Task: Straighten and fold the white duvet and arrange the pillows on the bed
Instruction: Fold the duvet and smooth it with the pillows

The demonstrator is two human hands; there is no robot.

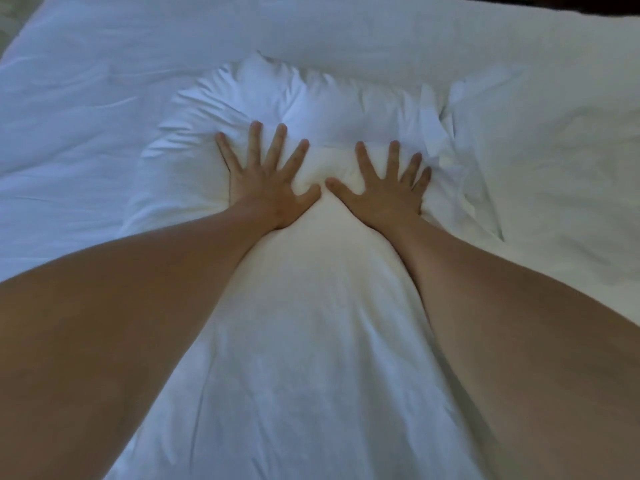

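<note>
Right now the white pillow (311, 289) lies lengthwise in front of you on the bed, its near end running down toward the bottom of the view and its far end bunched into deep creases. Your left hand (265, 178) is flat on it with all fingers spread wide, palm down, holding nothing. Your right hand (388, 188) lies just beside it in the same way, fingers fanned and straight, pressing into the pillow; the two thumbs nearly meet. Where both palms press, the fabric dips and puckers around them. The white duvet (104, 116) spreads under and around the pillow, lightly wrinkled on the left and smoother on the right, reaching the far edge of the bed.
</note>
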